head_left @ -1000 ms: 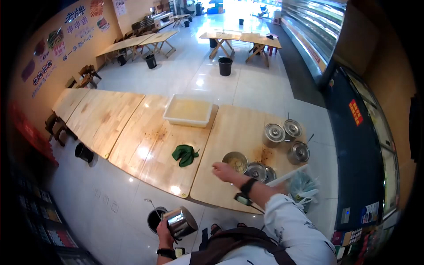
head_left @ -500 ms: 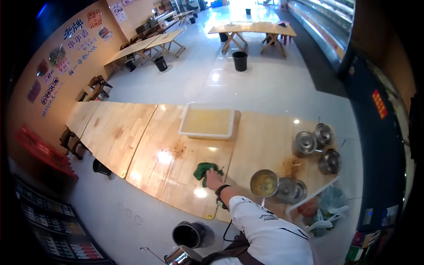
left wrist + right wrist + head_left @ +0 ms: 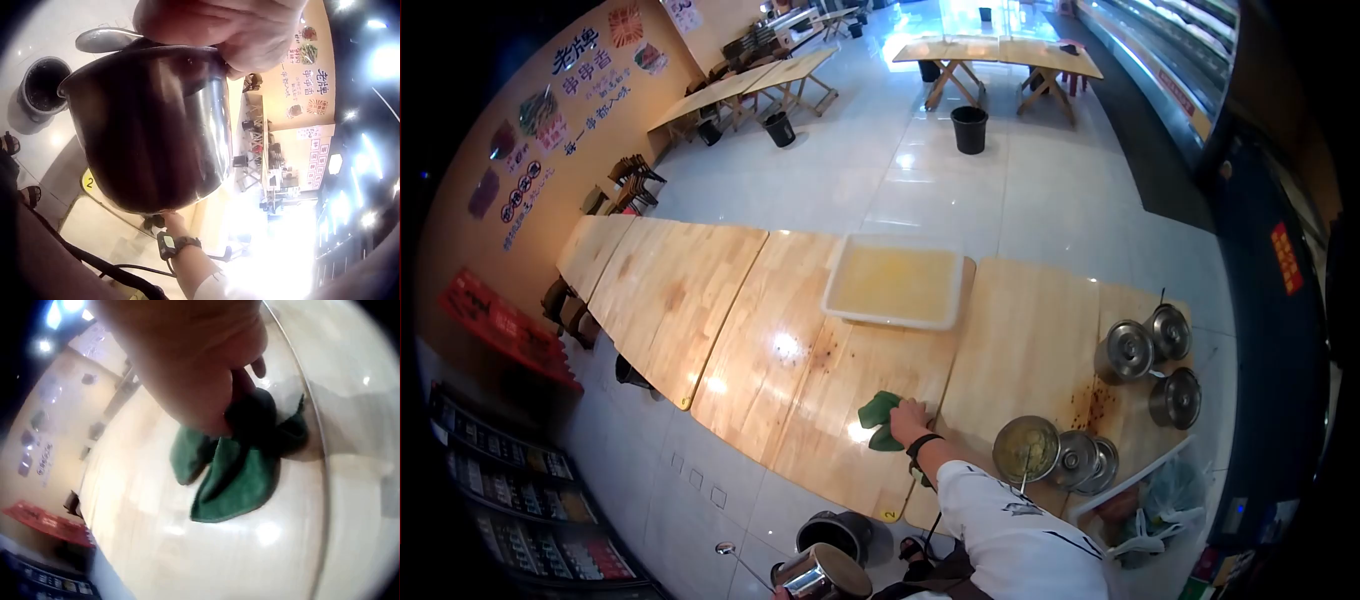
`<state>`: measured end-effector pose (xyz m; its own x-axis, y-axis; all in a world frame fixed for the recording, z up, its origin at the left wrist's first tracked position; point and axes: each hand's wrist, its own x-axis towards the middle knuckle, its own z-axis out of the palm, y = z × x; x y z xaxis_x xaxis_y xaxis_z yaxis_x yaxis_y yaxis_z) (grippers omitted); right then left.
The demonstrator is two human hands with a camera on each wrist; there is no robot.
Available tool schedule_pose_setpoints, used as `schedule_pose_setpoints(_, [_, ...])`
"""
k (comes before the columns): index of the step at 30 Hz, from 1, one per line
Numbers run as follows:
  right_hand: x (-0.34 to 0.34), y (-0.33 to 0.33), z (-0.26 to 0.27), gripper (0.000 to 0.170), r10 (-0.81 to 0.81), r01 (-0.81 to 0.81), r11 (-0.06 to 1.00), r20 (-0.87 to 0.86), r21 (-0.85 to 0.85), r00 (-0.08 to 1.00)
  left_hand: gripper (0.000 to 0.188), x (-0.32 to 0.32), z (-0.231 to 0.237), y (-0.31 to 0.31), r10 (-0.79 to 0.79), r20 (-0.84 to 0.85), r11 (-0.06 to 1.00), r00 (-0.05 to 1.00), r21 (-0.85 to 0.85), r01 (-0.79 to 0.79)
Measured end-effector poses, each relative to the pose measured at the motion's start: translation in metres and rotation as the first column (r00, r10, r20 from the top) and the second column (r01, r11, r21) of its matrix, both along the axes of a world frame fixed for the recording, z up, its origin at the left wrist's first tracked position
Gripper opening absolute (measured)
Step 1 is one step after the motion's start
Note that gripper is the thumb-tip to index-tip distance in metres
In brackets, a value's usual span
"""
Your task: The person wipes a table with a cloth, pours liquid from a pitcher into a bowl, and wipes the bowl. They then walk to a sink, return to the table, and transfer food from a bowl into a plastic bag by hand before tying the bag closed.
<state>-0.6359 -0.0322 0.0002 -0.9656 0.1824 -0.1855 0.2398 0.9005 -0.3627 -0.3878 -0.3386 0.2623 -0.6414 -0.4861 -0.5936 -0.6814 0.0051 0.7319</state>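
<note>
My right hand [image 3: 910, 420] grips a bunched green cloth [image 3: 237, 487] on the wooden table, close to the seam between two tabletops. Part of the cloth is hidden under the fingers, and its loose folds spread out on the wood. At the rim of a shiny steel pot [image 3: 150, 131], my left hand [image 3: 219, 28] holds on with its fingers over the edge. This pot [image 3: 825, 575] hangs off the table's front side, above the floor, and most of the left hand is cut off in the head view. A ladle [image 3: 725, 548] sticks out beside it.
An open pot [image 3: 1027, 450] with yellowish contents stands right of my arm, beside lidded pots [image 3: 1125, 350]. A white tub [image 3: 895, 285] of yellowish liquid sits at the table's far side. Brown spills [image 3: 1092, 408] mark the wood. A black bin [image 3: 835, 535] is on the floor.
My right hand has come left from beside the open pot to the green cloth and taken hold of it. The left hand still holds the steel pot; the head view has shifted.
</note>
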Motion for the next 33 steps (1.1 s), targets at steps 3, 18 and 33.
schedule_pose_setpoints(3, [-0.005,-0.015,0.002,0.009,0.044,-0.037,0.934,0.011,-0.356,0.999,0.043,-0.021,0.009,0.015,-0.023,-0.12,0.999,0.993,0.038,0.027])
schedule_pose_setpoints(18, [0.143,-0.129,0.281,0.039,0.385,-0.668,0.722,-0.698,-0.179,0.603,0.025,-0.14,0.009,0.001,-0.672,-0.591,0.709,0.446,-0.34,0.618])
schedule_pose_setpoints(33, [0.129,-0.107,0.301,0.047,-0.307,-0.146,-0.729,0.128,-0.669,0.943,0.027,-0.18,0.053,0.037,-0.109,-0.869,0.642,0.483,0.31,0.701])
